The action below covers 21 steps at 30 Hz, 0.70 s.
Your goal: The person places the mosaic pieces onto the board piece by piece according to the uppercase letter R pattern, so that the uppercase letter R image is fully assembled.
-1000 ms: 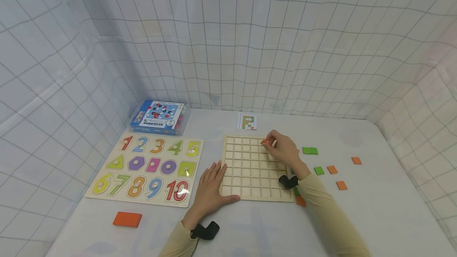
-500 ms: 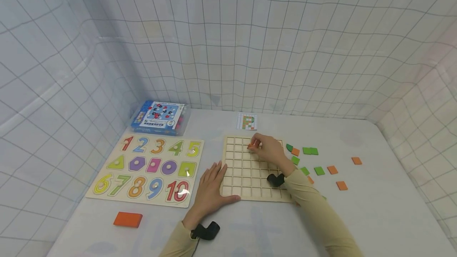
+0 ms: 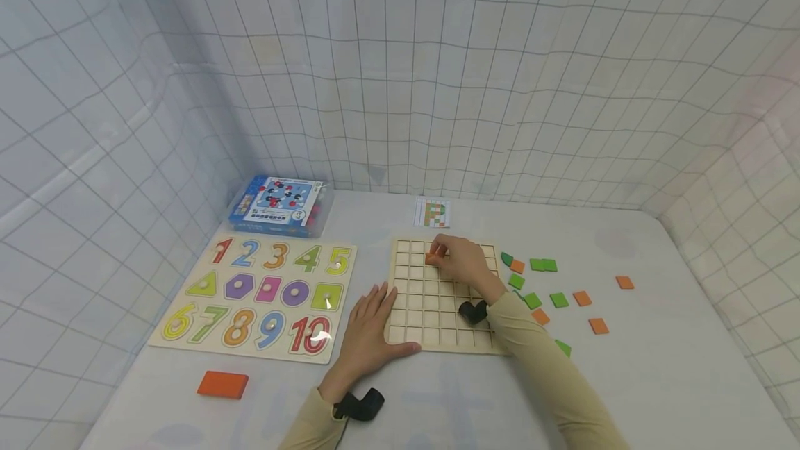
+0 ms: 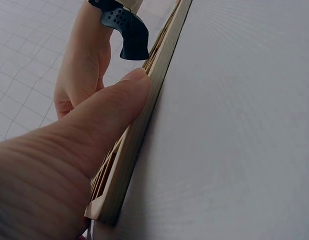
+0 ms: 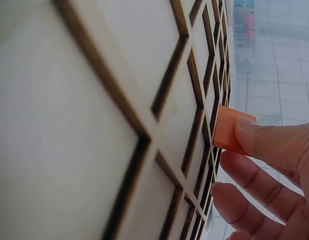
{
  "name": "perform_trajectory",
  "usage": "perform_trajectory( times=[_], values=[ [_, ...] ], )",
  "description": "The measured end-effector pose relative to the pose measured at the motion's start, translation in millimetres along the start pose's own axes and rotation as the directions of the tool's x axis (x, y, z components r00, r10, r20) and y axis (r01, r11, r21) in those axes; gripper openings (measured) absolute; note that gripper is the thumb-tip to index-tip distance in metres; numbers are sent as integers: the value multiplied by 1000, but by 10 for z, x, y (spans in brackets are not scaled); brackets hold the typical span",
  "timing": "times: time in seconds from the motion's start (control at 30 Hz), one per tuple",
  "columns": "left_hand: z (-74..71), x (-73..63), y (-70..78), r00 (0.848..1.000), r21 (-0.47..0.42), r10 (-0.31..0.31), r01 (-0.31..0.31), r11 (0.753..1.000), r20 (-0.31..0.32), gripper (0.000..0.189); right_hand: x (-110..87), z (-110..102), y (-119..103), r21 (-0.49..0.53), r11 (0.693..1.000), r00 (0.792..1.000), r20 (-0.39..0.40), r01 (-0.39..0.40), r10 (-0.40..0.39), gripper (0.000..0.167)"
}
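Note:
An orange square tile [image 5: 228, 127] is pinched between the thumb and fingers of my right hand [image 3: 464, 260]. In the right wrist view the tile's edge meets the grid of the wooden board [image 3: 412, 317], tilted against it. That spot lies in the board's upper part, around the third column. My left hand [image 3: 367, 334] rests at the board's lower left corner, fingers spread straight along the left side. Its thumb [image 4: 129, 89] lies on the front edge in the left wrist view. Past the board's top edge sits a small pattern card [image 3: 432, 212] with green and orange squares.
Several green tiles [image 3: 543, 264] and orange tiles [image 3: 598, 326] lie right of the board, some beside my right forearm. At left are a number-and-shape puzzle board [image 3: 253, 297], a boxed molecule set [image 3: 279, 205] and an orange block [image 3: 223, 384].
My right hand has moved left across the board with the orange tile, from the upper right toward the third column, and the tile has come down to the grid. The left hand stays put.

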<state>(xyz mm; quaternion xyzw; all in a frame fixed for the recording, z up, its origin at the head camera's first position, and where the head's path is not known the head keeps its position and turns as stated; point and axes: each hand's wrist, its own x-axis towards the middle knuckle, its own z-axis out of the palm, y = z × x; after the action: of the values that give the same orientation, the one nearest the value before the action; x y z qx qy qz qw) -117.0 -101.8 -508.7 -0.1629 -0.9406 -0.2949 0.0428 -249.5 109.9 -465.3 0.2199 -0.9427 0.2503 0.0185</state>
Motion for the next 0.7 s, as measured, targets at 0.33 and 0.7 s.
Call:
perform_trajectory(
  times=[0.33, 0.7],
  values=[
    [17, 12, -9, 1000, 0, 9, -9, 1000, -6, 103, 14, -16, -10, -5, 1000, 999, 33, -30, 30, 9],
    [19, 13, -10, 1000, -9, -9, 9, 1000, 3, 104, 35, 11, 2, -44, 999, 997, 68, -32, 35, 14]
  ],
)
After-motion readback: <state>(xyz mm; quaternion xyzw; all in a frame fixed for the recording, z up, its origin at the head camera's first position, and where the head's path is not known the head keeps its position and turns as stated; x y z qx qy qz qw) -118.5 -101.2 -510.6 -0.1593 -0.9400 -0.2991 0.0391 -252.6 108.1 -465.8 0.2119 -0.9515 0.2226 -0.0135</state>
